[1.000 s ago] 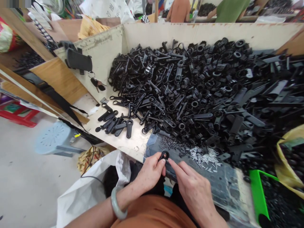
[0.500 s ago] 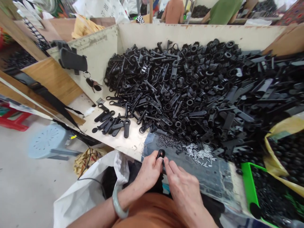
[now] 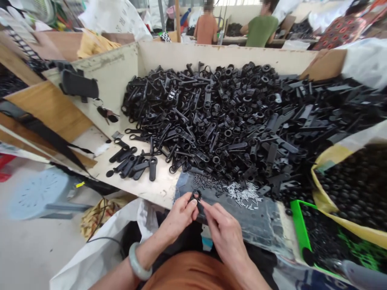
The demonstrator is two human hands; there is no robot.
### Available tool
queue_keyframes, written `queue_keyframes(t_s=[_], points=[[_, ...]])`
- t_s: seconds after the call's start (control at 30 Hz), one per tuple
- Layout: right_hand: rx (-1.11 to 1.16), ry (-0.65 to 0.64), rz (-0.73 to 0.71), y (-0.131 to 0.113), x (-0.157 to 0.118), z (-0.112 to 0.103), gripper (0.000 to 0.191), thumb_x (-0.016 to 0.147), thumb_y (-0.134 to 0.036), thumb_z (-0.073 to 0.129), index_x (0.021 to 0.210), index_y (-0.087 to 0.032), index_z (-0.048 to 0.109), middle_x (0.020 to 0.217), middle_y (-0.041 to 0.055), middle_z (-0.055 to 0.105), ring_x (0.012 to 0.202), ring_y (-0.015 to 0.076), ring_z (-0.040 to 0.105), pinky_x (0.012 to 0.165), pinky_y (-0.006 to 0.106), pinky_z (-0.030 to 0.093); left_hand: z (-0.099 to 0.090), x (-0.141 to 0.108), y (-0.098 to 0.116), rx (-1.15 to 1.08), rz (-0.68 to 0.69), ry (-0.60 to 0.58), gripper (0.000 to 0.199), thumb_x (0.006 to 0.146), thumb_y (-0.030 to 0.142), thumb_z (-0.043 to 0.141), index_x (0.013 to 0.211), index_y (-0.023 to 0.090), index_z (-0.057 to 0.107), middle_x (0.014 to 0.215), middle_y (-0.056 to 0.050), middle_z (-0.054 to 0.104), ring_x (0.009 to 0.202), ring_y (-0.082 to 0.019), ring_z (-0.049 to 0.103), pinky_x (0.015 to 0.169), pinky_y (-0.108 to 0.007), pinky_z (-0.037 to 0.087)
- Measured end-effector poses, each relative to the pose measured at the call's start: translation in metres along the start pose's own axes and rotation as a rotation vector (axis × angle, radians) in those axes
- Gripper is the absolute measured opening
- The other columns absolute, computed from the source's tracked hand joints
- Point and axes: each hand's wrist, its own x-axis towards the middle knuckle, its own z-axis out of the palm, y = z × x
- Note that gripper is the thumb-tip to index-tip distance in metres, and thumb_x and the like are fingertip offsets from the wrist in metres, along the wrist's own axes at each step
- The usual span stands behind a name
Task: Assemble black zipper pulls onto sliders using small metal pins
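My left hand (image 3: 180, 213) is closed on a black plastic part (image 3: 196, 195) with a ring-shaped end, held over the front edge of the bench. Beside it, my right hand (image 3: 223, 225) has its fingers pressed together at the right side of that part; anything small between them is hidden. Just beyond my hands, small dark pieces (image 3: 205, 181) and silvery pins (image 3: 244, 194) lie on a dark mat (image 3: 260, 225). Several black lever-like parts (image 3: 152, 168) rest on the pale board at the left.
A big heap of black parts (image 3: 193, 117) fills the walled bench. At the right are a green bin (image 3: 299, 225) and a yellow-edged sack (image 3: 320, 193). Keys (image 3: 108, 114) hang at left above a blue stool (image 3: 39, 189). People sit beyond the back wall.
The view has shifted right and tilted up, showing more of the people behind. The ring-ended part has turned slightly in my left hand, and my right fingers have moved slightly at its side.
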Motion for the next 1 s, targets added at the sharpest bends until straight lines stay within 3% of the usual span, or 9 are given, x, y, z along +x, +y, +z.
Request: queue_keyframes(t_s=[0.2, 0.47, 0.73, 0.9, 1.0], points=[[0.049, 0.029, -0.05, 0.005, -0.002, 0.004, 0.039, 0.106, -0.02, 0.038, 0.128, -0.02, 0.071, 0.084, 0.0024, 0.068, 0.068, 0.0116, 0.07, 0.063, 0.017, 0.051, 0.0, -0.001, 0.0, -0.052, -0.002, -0.005, 0.041, 0.09, 0.059, 0.058, 0.098, 0.019, 0.051, 0.059, 0.008, 0.047, 0.045, -0.006, 0.028, 0.042, -0.019, 0.017], [-0.25, 0.006, -0.149, 0.006, 0.002, -0.003, 0.04, 0.106, -0.018, 0.037, 0.126, -0.023, 0.071, 0.081, 0.0014, 0.068, 0.064, 0.0102, 0.068, 0.057, 0.018, 0.045, 0.001, -0.001, 0.002, -0.024, 0.001, 0.005, 0.043, 0.089, 0.062, 0.057, 0.089, 0.02, 0.048, 0.058, 0.008, 0.046, 0.045, -0.006, 0.028, 0.042, -0.02, 0.018], [-0.47, -0.092, -0.24, 0.003, 0.01, -0.008, 0.044, 0.086, -0.001, 0.055, 0.122, -0.02, 0.072, 0.082, 0.0019, 0.073, 0.068, 0.0127, 0.069, 0.057, 0.022, 0.043, 0.002, 0.002, -0.011, 0.025, 0.011, 0.092, 0.033, 0.09, 0.053, 0.058, 0.086, 0.021, 0.052, 0.055, 0.008, 0.045, 0.045, -0.007, 0.03, 0.045, -0.021, 0.021], [-0.469, -0.122, -0.207, 0.001, 0.01, -0.008, 0.044, 0.088, -0.002, 0.054, 0.123, -0.022, 0.071, 0.087, 0.0025, 0.075, 0.071, 0.0141, 0.07, 0.057, 0.023, 0.044, 0.002, 0.003, -0.014, 0.069, 0.021, 0.131, 0.029, 0.09, 0.049, 0.059, 0.09, 0.02, 0.056, 0.054, 0.008, 0.046, 0.046, -0.008, 0.034, 0.045, -0.021, 0.022], [-0.323, -0.131, -0.135, 0.003, 0.007, -0.007, 0.039, 0.096, -0.009, 0.049, 0.124, -0.025, 0.071, 0.086, 0.0016, 0.073, 0.066, 0.0129, 0.069, 0.056, 0.022, 0.044, 0.002, 0.001, -0.009, 0.027, -0.006, 0.1, 0.034, 0.089, 0.053, 0.059, 0.095, 0.02, 0.055, 0.054, 0.009, 0.045, 0.044, -0.007, 0.029, 0.043, -0.02, 0.019]])
